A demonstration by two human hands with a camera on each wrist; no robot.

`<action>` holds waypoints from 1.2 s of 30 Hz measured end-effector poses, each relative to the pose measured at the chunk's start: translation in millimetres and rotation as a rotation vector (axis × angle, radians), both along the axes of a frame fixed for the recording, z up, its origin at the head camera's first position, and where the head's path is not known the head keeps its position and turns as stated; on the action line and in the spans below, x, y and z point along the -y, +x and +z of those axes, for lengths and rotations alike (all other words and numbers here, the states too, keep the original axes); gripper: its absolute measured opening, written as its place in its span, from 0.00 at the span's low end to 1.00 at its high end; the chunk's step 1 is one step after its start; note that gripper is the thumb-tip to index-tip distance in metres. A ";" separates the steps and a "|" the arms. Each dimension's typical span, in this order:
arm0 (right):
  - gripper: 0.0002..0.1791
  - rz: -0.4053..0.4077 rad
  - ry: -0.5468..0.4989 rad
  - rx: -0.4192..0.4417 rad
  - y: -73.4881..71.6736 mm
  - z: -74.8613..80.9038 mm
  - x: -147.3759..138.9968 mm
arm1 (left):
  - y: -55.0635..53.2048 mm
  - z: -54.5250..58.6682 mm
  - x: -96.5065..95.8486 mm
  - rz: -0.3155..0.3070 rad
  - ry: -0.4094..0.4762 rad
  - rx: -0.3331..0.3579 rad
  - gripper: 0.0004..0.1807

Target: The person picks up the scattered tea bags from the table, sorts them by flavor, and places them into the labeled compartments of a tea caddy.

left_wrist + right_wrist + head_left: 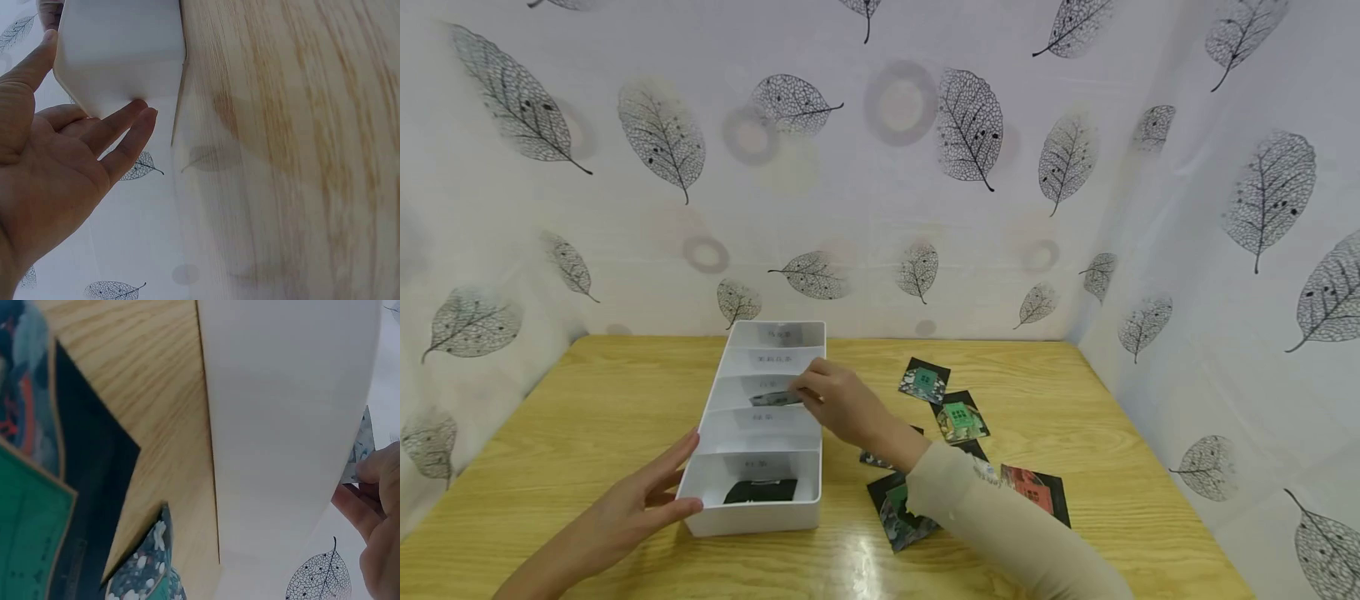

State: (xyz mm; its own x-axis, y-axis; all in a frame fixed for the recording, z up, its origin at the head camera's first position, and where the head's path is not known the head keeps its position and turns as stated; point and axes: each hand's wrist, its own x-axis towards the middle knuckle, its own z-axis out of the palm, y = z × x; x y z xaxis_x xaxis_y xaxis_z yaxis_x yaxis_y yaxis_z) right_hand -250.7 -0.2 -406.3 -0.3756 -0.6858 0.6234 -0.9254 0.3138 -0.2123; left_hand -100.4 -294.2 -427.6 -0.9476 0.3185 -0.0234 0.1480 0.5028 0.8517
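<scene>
Left of the middle of the wooden surface [587,408], reaching from close to its far edge toward its near one, stands a white divided box [756,521], and both my hands are at it. My right hand [835,402] is clamped on a thin grey patterned packet [771,399], thumb and finger pinched together at its right end. I hold the packet over the third compartment counting from the far edge, inside the box's walls. In the right wrist view the packet shows beyond the rim of the box's right wall.

My left hand [651,493] is at the box's near left corner, its thumb and fingers spread well apart. The thumb touches the corner by the rim and the fingertips press on the outside of the wall; I hold no packet with this hand.

In the compartment closest to the near edge lies a black packet [767,490]. Right of the box, more packets are scattered on the surface: a green-labelled one [925,380] nearest the far edge, another with a light green label [960,416] just beside it, a dark one [887,508] toward the near edge, and a red-and-black one [1039,493] farthest toward the right edge. My beige sleeve [1007,525] covers part of the others between them.
</scene>
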 end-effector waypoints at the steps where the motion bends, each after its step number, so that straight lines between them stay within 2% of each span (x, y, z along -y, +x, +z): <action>1: 0.09 0.004 0.029 -0.014 1.2 -0.8 -0.2 | 0.0 0.2 -0.2 0.000 0.003 0.001 0.45; 8: 0.13 -0.066 0.286 -0.065 5.9 -2.1 0.0 | 0.8 0.3 -1.0 -0.007 0.011 0.008 0.46; 11: 0.15 -0.101 0.366 -0.071 6.6 0.0 1.2 | 0.6 0.2 -0.8 -0.008 0.003 0.014 0.46; 15: 0.17 -0.120 0.416 -0.063 6.2 3.1 3.7 | 0.0 -0.3 -0.7 -0.006 0.005 0.019 0.46; 24: 0.21 -0.093 0.458 -0.034 2.6 5.4 6.0 | 0.0 -0.5 -0.2 0.005 -0.016 0.027 0.46; 26: 0.20 -0.078 0.449 0.013 1.6 6.4 4.8 | 0.0 -0.5 0.0 0.003 -0.012 0.037 0.46; 29: 0.17 -0.045 0.392 0.131 -0.6 9.5 0.3 | 0.0 -0.8 0.0 -0.002 -0.011 0.042 0.46; 33: 0.15 -0.014 0.238 0.330 -4.2 20.5 -13.1 | 0.1 -0.3 -0.2 -0.004 -0.016 0.031 0.46; 36: 0.17 -0.020 0.122 0.464 -6.2 34.1 -29.3 | 0.4 1.1 -0.4 0.005 -0.018 0.031 0.46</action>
